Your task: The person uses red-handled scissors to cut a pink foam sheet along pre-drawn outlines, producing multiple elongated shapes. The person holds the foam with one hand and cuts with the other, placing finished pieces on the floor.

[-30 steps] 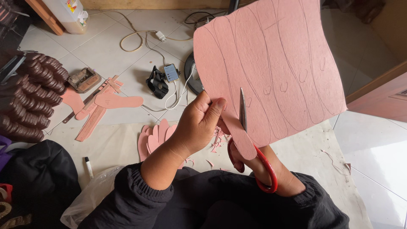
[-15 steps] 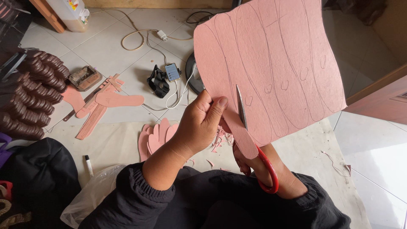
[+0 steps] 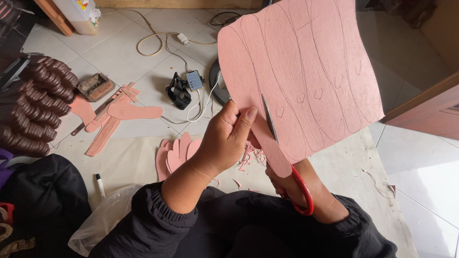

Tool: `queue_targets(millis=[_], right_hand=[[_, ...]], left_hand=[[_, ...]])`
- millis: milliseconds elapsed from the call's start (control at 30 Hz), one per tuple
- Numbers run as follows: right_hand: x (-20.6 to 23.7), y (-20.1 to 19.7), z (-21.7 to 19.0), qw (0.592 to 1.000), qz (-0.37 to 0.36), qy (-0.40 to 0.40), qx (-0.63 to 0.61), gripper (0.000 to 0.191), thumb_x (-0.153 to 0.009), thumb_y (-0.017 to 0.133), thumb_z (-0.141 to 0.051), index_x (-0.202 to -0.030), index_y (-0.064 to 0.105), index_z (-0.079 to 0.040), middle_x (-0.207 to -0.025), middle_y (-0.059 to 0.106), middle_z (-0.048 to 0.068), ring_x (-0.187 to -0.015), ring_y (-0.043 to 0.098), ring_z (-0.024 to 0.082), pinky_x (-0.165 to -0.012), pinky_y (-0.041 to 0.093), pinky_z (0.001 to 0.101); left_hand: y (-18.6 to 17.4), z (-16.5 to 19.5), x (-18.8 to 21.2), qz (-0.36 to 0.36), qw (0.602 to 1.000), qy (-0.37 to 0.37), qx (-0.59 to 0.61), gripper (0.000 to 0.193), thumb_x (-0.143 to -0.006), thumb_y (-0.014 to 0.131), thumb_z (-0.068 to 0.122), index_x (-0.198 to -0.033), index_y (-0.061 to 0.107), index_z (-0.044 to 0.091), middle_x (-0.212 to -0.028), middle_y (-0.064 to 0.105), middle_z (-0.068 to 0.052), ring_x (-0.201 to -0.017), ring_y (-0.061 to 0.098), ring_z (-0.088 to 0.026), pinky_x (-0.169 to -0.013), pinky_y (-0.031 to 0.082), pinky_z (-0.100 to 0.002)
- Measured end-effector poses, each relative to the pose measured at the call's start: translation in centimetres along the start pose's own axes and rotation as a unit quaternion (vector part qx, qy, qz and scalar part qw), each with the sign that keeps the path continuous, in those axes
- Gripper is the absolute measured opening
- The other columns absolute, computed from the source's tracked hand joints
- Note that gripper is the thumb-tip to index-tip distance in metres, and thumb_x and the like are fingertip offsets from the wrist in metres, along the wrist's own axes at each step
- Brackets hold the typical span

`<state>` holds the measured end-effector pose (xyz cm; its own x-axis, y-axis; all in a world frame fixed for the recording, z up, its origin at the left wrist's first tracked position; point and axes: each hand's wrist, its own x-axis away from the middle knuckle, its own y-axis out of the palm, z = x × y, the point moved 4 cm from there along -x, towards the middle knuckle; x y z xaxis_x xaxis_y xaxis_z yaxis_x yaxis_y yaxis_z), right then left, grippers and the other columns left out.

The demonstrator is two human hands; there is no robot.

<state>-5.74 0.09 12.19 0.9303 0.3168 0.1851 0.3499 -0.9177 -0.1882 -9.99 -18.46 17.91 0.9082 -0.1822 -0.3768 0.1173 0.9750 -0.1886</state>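
A large pink sheet (image 3: 311, 71) with several drawn sole outlines is held up in front of me. My left hand (image 3: 227, 138) pinches its lower left edge, thumb on top. My right hand (image 3: 296, 184), mostly hidden under the sheet, grips red-handled scissors (image 3: 287, 157); their blade runs up into the sheet along a drawn line, and a partly cut strip hangs below. Pink offcuts (image 3: 248, 155) lie on the floor beneath.
A pile of cut pink soles (image 3: 177, 150) lies on the pale mat. Further left are pink strips and a sole shape (image 3: 129, 112), stacked brown soles (image 3: 33, 105), a phone on a cable (image 3: 193, 80), a marker (image 3: 100, 185) and a wooden cabinet (image 3: 430, 110) at right.
The scissors blade has moved a little further up the drawn line, and the sheet has shifted slightly up and to the left in my left hand.
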Motion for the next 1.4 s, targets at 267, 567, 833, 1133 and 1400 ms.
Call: queue_targets(millis=[267,567,833,1133,1400], right_hand=[[0.0,0.1,-0.1,0.998,0.045,0.023,0.027,0.024,-0.084,0.070,-0.018,-0.085,0.056,0.001,-0.055,0.055,0.006,-0.041,0.055,0.016,-0.037,0.047,0.0313],[-0.2,0.3,-0.2,0.994,0.088,0.051,0.036,0.024,-0.082,0.068,-0.012,-0.098,0.057,0.001,-0.059,0.059,0.006,-0.041,0.059,0.016,-0.037,0.049,0.0321],[0.2,0.3,-0.8,0.997,0.023,0.064,0.025,0.022,-0.085,0.068,-0.021,-0.085,0.060,0.000,-0.058,0.057,0.007,-0.047,0.054,0.015,-0.043,0.045,0.0312],[0.8,1.3,-2.9,0.980,-0.194,0.022,-0.044,0.024,-0.092,0.054,-0.018,-0.079,0.063,0.000,-0.067,0.066,0.008,-0.064,0.065,0.017,-0.063,0.053,0.0306],[1.2,0.6,-2.7,0.976,-0.187,0.094,-0.064,0.027,-0.095,0.051,-0.021,-0.085,0.065,-0.001,-0.072,0.069,0.010,-0.067,0.068,0.019,-0.066,0.056,0.0320]], left_hand=[[0.1,0.0,-0.1,0.007,1.000,0.014,0.017,0.026,-0.109,0.052,0.028,-0.103,0.059,0.003,-0.069,0.053,0.004,-0.061,0.044,-0.002,-0.054,0.040,-0.022],[0.3,-0.4,-0.1,0.016,1.000,0.006,0.020,0.029,-0.109,0.053,0.027,-0.092,0.054,0.005,-0.068,0.048,0.004,-0.062,0.040,-0.002,-0.053,0.038,-0.022],[-0.1,-2.0,-0.2,0.065,0.991,0.026,0.116,0.018,-0.110,0.053,0.024,-0.104,0.058,0.007,-0.088,0.057,0.008,-0.080,0.048,-0.001,-0.071,0.045,-0.020],[-1.1,-6.2,-2.2,0.071,0.952,-0.088,0.284,0.019,-0.105,0.060,0.028,-0.095,0.063,0.012,-0.085,0.056,0.007,-0.075,0.050,-0.004,-0.067,0.045,-0.023],[-0.1,-6.3,-2.6,0.063,0.970,-0.030,0.232,0.020,-0.109,0.058,0.029,-0.102,0.061,0.011,-0.090,0.060,0.005,-0.081,0.053,-0.005,-0.076,0.048,-0.024]])
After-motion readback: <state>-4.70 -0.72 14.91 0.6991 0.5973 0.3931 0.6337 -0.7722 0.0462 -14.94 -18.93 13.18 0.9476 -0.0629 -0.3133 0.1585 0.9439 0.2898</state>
